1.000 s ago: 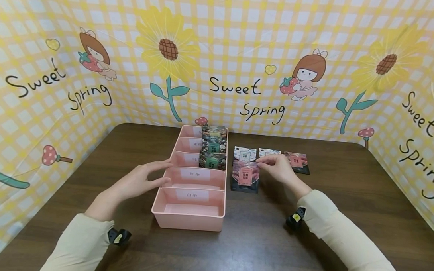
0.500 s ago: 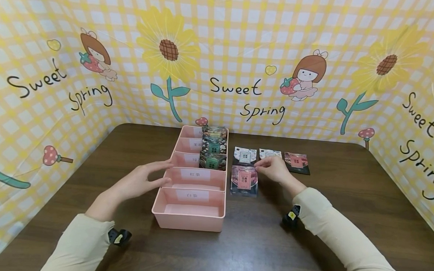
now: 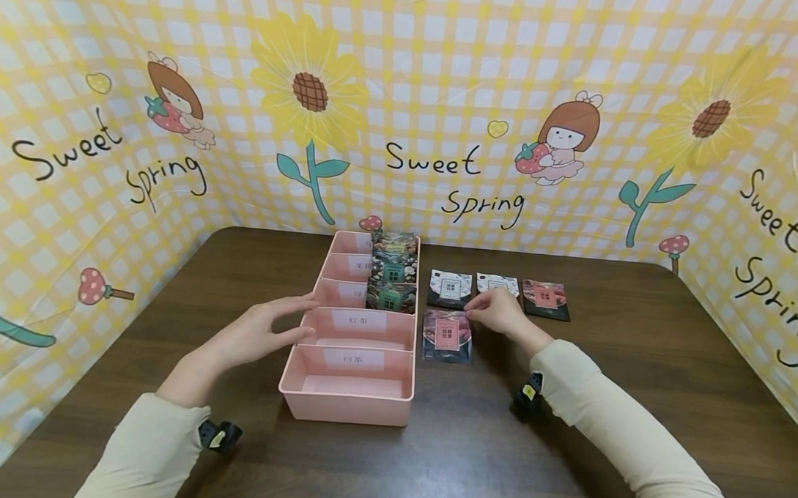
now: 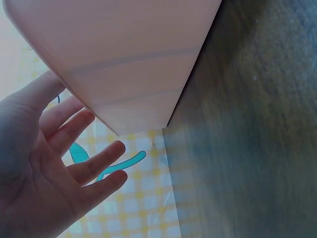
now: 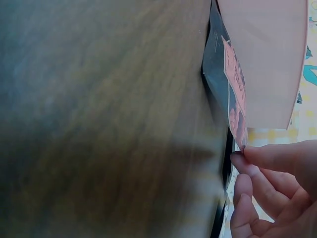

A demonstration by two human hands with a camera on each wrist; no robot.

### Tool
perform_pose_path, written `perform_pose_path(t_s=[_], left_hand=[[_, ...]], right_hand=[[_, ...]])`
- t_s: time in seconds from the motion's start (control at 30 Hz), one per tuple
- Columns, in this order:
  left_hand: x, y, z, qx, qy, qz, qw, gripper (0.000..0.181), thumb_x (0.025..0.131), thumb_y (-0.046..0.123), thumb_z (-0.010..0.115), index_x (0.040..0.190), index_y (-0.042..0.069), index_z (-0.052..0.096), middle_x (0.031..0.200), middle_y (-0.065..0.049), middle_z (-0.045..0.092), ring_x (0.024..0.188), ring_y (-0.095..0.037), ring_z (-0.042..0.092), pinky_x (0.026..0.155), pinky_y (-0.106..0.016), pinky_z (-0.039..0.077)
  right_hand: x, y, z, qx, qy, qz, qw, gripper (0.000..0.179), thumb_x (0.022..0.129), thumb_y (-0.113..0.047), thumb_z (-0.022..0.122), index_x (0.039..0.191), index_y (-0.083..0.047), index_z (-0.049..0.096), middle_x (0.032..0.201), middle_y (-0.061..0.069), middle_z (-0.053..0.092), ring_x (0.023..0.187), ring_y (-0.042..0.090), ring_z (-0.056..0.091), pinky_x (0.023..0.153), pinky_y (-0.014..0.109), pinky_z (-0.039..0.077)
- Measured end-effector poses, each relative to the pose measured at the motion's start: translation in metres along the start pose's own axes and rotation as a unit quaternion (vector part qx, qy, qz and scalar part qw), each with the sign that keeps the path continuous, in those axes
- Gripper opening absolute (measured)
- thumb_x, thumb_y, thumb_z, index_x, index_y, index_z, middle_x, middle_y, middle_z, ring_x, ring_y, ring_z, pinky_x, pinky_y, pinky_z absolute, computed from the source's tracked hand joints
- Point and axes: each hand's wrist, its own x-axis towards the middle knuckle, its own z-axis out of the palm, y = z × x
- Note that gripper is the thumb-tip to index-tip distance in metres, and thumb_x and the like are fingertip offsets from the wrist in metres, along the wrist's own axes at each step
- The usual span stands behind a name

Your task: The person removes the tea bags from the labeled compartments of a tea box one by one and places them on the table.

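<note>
Between thumb and forefinger, my right hand (image 3: 500, 315) pinches the upper right corner of a red-and-dark tea sachet (image 3: 448, 336). The right wrist view shows this sachet (image 5: 229, 82) tilted, its pinched corner raised beside the pink box wall. My left hand (image 3: 254, 332) is at the left rim of a long pink divided box (image 3: 344, 408), thumb and fingers spread. In the left wrist view some fingertips of that hand (image 4: 59, 158) are hidden behind the rim. Labels mark the box's compartments. The three far ones hold dark green-labelled sachets (image 3: 391, 298); the two near ones show bare floors.
Right of the box, two white-topped sachets (image 3: 450, 287) and another red sachet (image 3: 546, 298) lie in a row on the brown table (image 3: 606, 366). My right hand partly covers the middle one. Yellow checked cloth (image 3: 404, 102) hangs behind and along both sides.
My right hand has drawn the pinched red sachet slightly toward me, uncovering more of the white-topped sachet behind it. The left hand and the box stay in place.
</note>
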Motion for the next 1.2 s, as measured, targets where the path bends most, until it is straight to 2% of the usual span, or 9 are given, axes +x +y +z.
perform_pose_path(t_s=[0.27,0.53,0.83,1.0,1.2], left_hand=[[0.001,-0.001,0.0,-0.003,-0.002,0.003,1.0,0.049,0.09,0.028,0.061,0.133,0.005,0.051,0.137,-0.018,0.051,0.13,-0.037,0.043,0.105,-0.055,0.036],[0.002,-0.003,0.001,-0.002,-0.002,0.003,1.0,0.049,0.09,0.028,0.061,0.133,0.005,0.051,0.138,-0.018,0.05,0.13,-0.037,0.043,0.104,-0.055,0.036],[0.002,-0.002,0.001,-0.002,-0.002,0.002,1.0,0.049,0.09,0.027,0.061,0.133,0.005,0.051,0.138,-0.019,0.05,0.13,-0.038,0.044,0.104,-0.055,0.036],[0.001,0.0,0.001,-0.003,-0.004,-0.005,1.0,0.049,0.09,0.027,0.061,0.133,0.005,0.051,0.139,-0.018,0.049,0.131,-0.037,0.043,0.105,-0.054,0.036],[0.002,0.0,0.002,-0.001,-0.004,0.0,1.0,0.048,0.09,0.026,0.061,0.132,0.005,0.051,0.138,-0.018,0.05,0.13,-0.037,0.044,0.105,-0.054,0.036]], right_hand=[[-0.001,-0.004,0.0,-0.009,-0.01,0.019,0.9997,0.015,0.085,-0.012,0.066,0.093,-0.001,0.073,0.094,0.016,0.072,0.075,0.018,0.062,0.062,0.026,0.049],[-0.003,0.0,-0.004,-0.035,-0.004,0.012,0.9993,0.018,0.087,-0.014,0.064,0.099,-0.003,0.071,0.099,0.015,0.071,0.084,0.022,0.065,0.07,0.032,0.053],[-0.007,-0.004,-0.013,0.004,0.004,-0.008,1.0,0.021,0.088,-0.014,0.062,0.103,-0.001,0.07,0.104,0.017,0.07,0.096,0.029,0.065,0.08,0.039,0.053],[-0.013,-0.01,-0.02,0.028,-0.006,-0.013,0.9995,0.025,0.089,-0.015,0.061,0.109,-0.001,0.067,0.107,0.018,0.068,0.1,0.03,0.063,0.08,0.038,0.053],[-0.02,-0.017,-0.027,0.034,-0.007,-0.037,0.9987,0.027,0.09,-0.015,0.06,0.112,-0.001,0.066,0.111,0.017,0.067,0.101,0.03,0.062,0.081,0.039,0.053]])
